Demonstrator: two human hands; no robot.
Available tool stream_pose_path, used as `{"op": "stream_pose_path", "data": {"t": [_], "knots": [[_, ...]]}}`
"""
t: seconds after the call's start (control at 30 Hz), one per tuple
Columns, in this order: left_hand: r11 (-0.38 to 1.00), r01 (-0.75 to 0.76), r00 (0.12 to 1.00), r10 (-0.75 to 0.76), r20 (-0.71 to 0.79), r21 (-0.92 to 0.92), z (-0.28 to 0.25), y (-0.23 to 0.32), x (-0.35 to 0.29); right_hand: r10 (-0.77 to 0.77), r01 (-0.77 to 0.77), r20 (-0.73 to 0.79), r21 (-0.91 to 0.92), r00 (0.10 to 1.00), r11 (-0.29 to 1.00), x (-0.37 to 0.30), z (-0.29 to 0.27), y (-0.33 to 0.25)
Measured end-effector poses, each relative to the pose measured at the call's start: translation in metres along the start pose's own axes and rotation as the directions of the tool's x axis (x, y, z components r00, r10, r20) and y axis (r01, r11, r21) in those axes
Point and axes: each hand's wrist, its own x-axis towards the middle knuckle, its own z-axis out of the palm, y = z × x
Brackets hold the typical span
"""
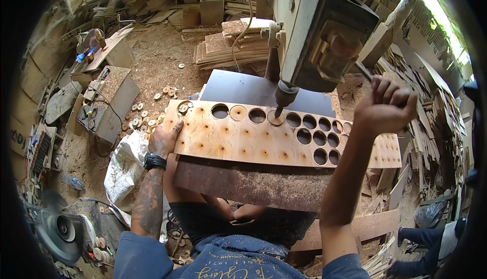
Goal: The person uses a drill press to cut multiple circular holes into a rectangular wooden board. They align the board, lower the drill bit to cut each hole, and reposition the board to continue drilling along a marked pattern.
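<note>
A long pale plywood board (pixel 233 139) lies across a drill press table in front of me. Its far and right parts have several round cut-through holes, and brown scorched dots mark much of the rest. My left hand (pixel 165 141) grips the board's left end, thumb on top; some fingers are hidden. Up at the right, my right hand (pixel 388 104) is closed in a fist round the feed lever (pixel 363 70) of the drill press (pixel 309 30). Below the press head, the chuck (pixel 286 95) points down at a ring-shaped cut in the board.
A dark sawdust-strewn plank (pixel 243 180) runs under the board's near edge. Round wooden discs (pixel 144 114) lie on the floor beside a white sack (pixel 124 165). Stacked boards (pixel 223 50) stand beyond; wood offcuts line the right. A fan (pixel 63 228) sits lower left.
</note>
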Motion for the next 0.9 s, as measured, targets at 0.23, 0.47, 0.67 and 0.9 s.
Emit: {"op": "stream_pose_path", "data": {"t": [0.23, 0.47, 0.67, 0.9], "knots": [[0.999, -0.028, 0.999, 0.029, 0.023, -0.041, 0.010, -0.018, 0.013, 0.413, -0.371, -0.008, -0.454, 0.911, 0.810, 0.147, 0.052, 0.048], [0.999, -0.033, 0.999, 0.034, -0.036, 0.029, -0.044, -0.124, 0.099, 0.466, -0.236, 0.162, -0.692, 0.870, 0.682, 0.226, 0.026, 0.124], [0.953, 0.213, 0.938, -0.137, -0.317, 0.216, -0.106, -0.218, 0.188, 0.416, -0.144, 0.200, -0.736, 0.887, 0.661, 0.226, 0.022, 0.124], [0.962, 0.086, 0.955, -0.005, -0.297, 0.257, -0.092, -0.219, 0.180, 0.382, -0.074, 0.235, -0.762, 0.894, 0.643, 0.230, 0.018, 0.121]]}}
